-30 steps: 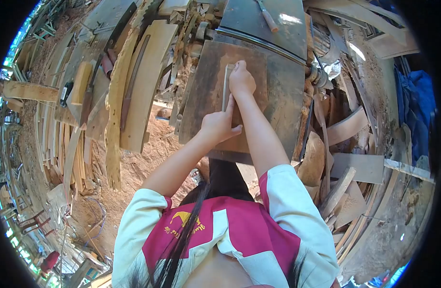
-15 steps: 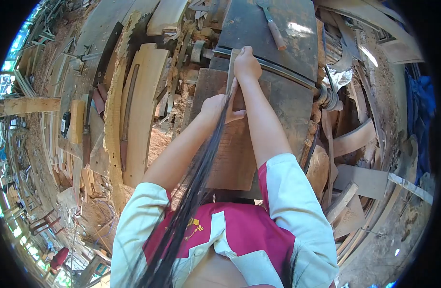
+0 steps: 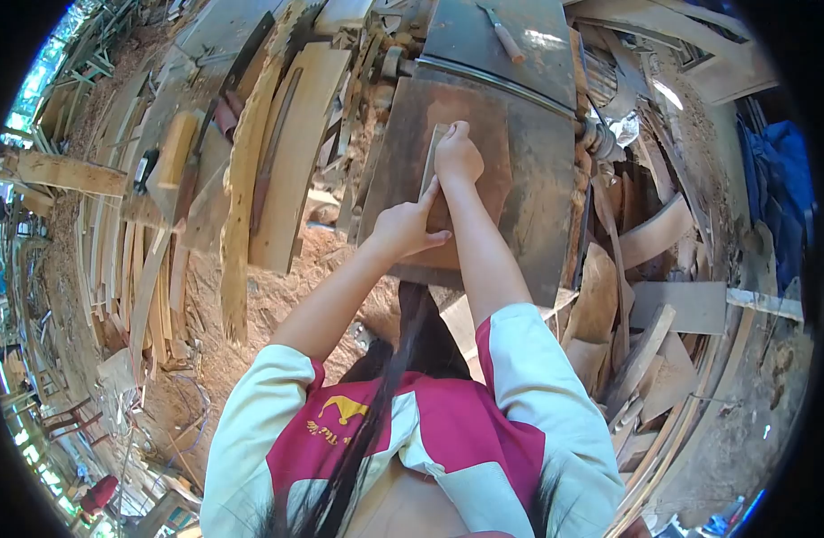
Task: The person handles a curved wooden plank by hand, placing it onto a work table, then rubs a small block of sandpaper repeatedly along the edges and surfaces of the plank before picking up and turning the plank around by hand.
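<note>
Two-handed, steadies the narrow strip (image 3: 432, 161) nearer the left edge of the desk (image 3: 542, 170), with right hand (image 3: 459, 157) clenched around it, left hand (image 3: 401, 230) grip impossible to tell, and no visible part past the slot (image 3: 497, 84).

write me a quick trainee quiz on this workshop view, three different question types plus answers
1. True or false: the right hand is nearer the far end of the thin strip than the left hand is.
2. What colour is the crumpled sheet at the right? a) red b) blue c) yellow
3. Fill in: the handled tool lies ____ both hands (beyond / between).

Key: 1 true; 2 b; 3 beyond
</note>
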`<act>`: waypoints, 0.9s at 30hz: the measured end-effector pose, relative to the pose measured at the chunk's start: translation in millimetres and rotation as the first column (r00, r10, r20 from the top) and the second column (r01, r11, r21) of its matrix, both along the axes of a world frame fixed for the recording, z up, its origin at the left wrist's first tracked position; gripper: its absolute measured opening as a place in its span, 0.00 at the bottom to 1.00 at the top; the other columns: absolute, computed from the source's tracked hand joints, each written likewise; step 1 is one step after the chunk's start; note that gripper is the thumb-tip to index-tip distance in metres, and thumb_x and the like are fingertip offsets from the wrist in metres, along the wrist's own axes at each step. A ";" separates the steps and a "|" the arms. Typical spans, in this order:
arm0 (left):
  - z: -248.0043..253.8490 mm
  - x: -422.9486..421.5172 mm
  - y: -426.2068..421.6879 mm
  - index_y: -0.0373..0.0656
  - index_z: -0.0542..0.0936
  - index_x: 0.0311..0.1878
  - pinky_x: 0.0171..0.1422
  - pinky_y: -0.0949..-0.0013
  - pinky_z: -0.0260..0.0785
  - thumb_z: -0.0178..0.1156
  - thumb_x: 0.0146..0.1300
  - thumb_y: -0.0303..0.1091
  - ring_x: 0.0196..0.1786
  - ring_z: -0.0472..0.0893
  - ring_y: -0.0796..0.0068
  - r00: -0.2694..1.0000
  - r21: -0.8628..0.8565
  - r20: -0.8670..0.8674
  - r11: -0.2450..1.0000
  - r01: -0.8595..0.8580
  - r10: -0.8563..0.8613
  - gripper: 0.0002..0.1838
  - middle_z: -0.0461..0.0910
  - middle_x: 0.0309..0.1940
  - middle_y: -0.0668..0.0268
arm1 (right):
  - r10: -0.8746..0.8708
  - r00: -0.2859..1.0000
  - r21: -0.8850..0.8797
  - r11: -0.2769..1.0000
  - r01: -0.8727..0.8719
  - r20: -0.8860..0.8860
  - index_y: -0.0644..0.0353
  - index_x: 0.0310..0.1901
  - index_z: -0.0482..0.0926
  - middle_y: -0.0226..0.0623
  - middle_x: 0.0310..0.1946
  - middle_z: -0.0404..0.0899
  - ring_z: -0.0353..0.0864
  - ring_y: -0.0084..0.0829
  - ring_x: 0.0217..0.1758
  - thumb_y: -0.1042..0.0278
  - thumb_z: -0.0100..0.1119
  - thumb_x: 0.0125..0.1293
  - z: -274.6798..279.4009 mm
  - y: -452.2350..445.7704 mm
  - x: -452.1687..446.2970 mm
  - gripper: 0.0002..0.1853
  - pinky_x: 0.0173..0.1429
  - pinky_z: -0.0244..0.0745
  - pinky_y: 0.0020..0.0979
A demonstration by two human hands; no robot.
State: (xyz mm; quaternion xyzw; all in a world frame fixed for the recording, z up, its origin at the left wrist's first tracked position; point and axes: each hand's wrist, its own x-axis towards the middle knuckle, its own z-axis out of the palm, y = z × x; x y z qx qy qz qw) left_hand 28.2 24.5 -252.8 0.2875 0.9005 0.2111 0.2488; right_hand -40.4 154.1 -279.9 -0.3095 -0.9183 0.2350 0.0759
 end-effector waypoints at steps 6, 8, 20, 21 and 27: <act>1.4 92.1 -42.0 0.47 0.38 0.69 0.33 0.56 0.72 0.59 0.47 0.56 0.29 0.79 0.50 0.999 0.062 -0.022 0.997 -0.036 0.037 0.54 0.78 0.25 0.48 | 0.058 0.998 0.016 0.998 -0.058 -0.002 0.53 0.42 0.66 0.46 0.28 0.79 0.79 0.48 0.32 0.57 0.32 0.67 -0.1 -46.5 87.8 0.13 0.35 0.71 0.48; 3.0 118.1 -51.5 0.47 0.37 0.69 0.33 0.55 0.72 0.59 0.47 0.56 0.29 0.79 0.51 0.999 0.034 -0.004 0.999 -0.037 0.037 0.54 0.78 0.25 0.49 | 0.064 0.998 0.007 0.998 -0.064 0.014 0.53 0.42 0.66 0.46 0.28 0.79 0.79 0.48 0.32 0.57 0.32 0.67 1.4 -60.1 111.6 0.13 0.35 0.71 0.48; 4.4 117.4 -58.1 0.45 0.37 0.69 0.32 0.58 0.72 0.61 0.45 0.55 0.28 0.80 0.54 0.999 -0.030 0.013 0.999 -0.033 0.033 0.56 0.79 0.24 0.52 | 0.061 0.998 -0.058 0.996 -0.061 -0.004 0.51 0.41 0.67 0.46 0.28 0.79 0.79 0.48 0.33 0.54 0.34 0.67 -3.2 -63.2 111.6 0.13 0.35 0.70 0.48; 4.4 109.6 -55.9 0.47 0.37 0.69 0.33 0.58 0.72 0.61 0.45 0.55 0.29 0.80 0.54 0.999 -0.028 0.014 0.999 -0.039 0.040 0.56 0.79 0.24 0.52 | 0.048 0.999 -0.060 0.997 -0.049 -0.004 0.51 0.41 0.68 0.46 0.28 0.79 0.79 0.49 0.33 0.53 0.34 0.67 -2.9 -61.2 103.6 0.14 0.36 0.70 0.48; 3.1 41.8 -36.7 0.55 0.37 0.69 0.35 0.58 0.73 0.61 0.45 0.55 0.32 0.80 0.54 0.998 -0.052 0.013 0.997 -0.062 0.063 0.54 0.79 0.28 0.53 | 0.008 1.000 -0.072 0.997 -0.008 -0.007 0.50 0.42 0.68 0.46 0.30 0.79 0.79 0.49 0.35 0.53 0.34 0.67 -1.9 -40.4 36.6 0.14 0.37 0.70 0.47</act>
